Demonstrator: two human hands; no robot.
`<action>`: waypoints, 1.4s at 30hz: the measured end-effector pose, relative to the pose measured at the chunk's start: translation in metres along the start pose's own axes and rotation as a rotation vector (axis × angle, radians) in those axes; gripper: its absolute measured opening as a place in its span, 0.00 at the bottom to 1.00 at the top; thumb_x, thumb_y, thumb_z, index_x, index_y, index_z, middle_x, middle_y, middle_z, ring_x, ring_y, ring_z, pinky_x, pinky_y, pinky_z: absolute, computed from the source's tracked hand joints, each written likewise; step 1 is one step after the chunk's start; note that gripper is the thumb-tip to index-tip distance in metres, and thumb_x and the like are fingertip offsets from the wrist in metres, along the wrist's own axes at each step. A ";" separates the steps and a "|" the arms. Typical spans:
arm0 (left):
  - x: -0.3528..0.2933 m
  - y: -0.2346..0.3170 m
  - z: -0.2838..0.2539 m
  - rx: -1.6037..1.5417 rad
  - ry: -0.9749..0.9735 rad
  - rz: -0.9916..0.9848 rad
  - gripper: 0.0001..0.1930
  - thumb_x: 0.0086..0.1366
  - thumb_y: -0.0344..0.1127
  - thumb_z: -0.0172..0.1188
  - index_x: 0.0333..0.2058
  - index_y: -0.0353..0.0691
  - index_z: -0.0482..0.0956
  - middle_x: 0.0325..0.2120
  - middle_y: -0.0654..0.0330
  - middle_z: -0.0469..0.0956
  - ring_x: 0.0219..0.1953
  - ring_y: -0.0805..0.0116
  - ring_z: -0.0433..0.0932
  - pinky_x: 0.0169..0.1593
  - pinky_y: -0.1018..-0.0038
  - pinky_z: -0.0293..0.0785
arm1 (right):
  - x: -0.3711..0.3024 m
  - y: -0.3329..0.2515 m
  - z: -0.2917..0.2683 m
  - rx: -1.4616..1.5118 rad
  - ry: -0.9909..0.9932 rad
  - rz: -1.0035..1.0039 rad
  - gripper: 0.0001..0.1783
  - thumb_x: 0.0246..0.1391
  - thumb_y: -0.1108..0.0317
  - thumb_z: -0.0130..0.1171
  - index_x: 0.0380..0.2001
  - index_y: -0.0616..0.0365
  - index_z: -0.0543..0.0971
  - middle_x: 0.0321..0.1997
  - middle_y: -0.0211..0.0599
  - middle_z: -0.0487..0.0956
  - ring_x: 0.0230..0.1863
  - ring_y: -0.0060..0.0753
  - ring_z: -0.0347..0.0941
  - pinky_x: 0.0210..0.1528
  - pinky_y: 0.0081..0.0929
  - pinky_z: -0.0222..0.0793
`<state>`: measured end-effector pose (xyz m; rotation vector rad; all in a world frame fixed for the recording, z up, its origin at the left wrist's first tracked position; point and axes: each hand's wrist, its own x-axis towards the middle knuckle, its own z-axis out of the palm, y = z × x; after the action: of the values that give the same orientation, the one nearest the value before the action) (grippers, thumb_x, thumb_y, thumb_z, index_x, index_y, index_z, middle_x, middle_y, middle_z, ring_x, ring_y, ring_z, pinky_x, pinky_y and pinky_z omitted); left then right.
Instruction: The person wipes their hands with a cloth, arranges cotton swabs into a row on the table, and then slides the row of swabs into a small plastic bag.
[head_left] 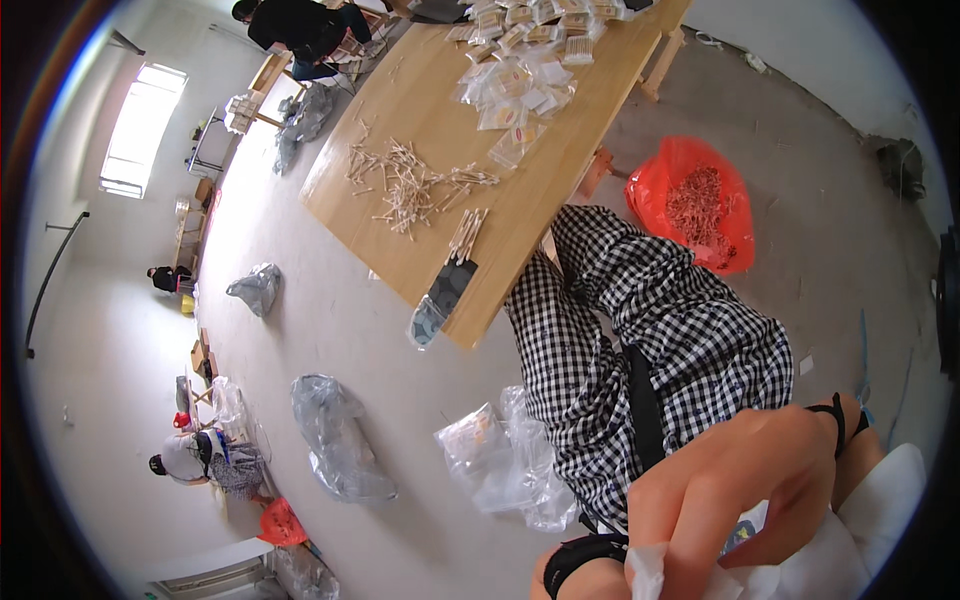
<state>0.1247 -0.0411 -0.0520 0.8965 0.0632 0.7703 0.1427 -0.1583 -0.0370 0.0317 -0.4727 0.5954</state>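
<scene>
At the lower right my right hand (725,485) is close to the camera, its bent fingers curled down over crumpled white thin material (648,572). A black band (832,425) circles that wrist. My left wrist (572,578) enters at the lower edge with another black band; my left hand is mostly hidden behind the right one, so its fingers do not show. More white material (885,500) lies around the hands. Beyond my checkered trousers (660,330), a wooden table (440,90) bears loose cotton swabs (405,185), a small aligned swab bundle (467,238) and many clear swab packets (515,85).
A dark patterned flat item (447,295) lies at the table's near corner. On the floor are a red bag of swabs (700,205), a grey plastic bag (335,440) and clear bags (490,455). Other people (205,455) are at the far left and top.
</scene>
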 end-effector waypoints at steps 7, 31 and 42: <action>0.017 -0.016 0.006 -0.147 -0.108 -0.079 0.15 0.51 0.25 0.50 0.40 0.41 0.64 0.37 0.58 0.65 0.41 0.64 0.68 0.51 0.64 0.69 | 0.017 -0.057 -0.039 -0.720 0.432 0.161 0.12 0.59 0.75 0.62 0.45 0.62 0.73 0.44 0.32 0.78 0.47 0.20 0.75 0.49 0.22 0.73; 0.028 -0.055 -0.026 0.897 -0.291 -0.575 0.09 0.62 0.22 0.63 0.40 0.32 0.75 0.33 0.64 0.76 0.34 0.79 0.74 0.41 0.83 0.70 | 0.003 -0.065 -0.121 -1.661 0.172 -0.009 0.22 0.48 0.72 0.70 0.46 0.58 0.74 0.44 0.39 0.72 0.43 0.40 0.75 0.42 0.35 0.73; 0.048 -0.126 -0.025 1.161 -0.314 -0.744 0.08 0.69 0.30 0.58 0.40 0.31 0.82 0.21 0.74 0.71 0.21 0.89 0.58 0.24 0.85 0.48 | -0.093 -0.190 -0.295 -1.807 0.778 0.329 0.14 0.49 0.76 0.61 0.41 0.58 0.83 0.43 0.45 0.81 0.45 0.46 0.77 0.51 0.36 0.71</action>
<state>0.2239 -0.0417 -0.1468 1.9207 0.5743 -0.2009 0.3026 -0.3173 -0.3213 -1.9531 -0.1044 0.2735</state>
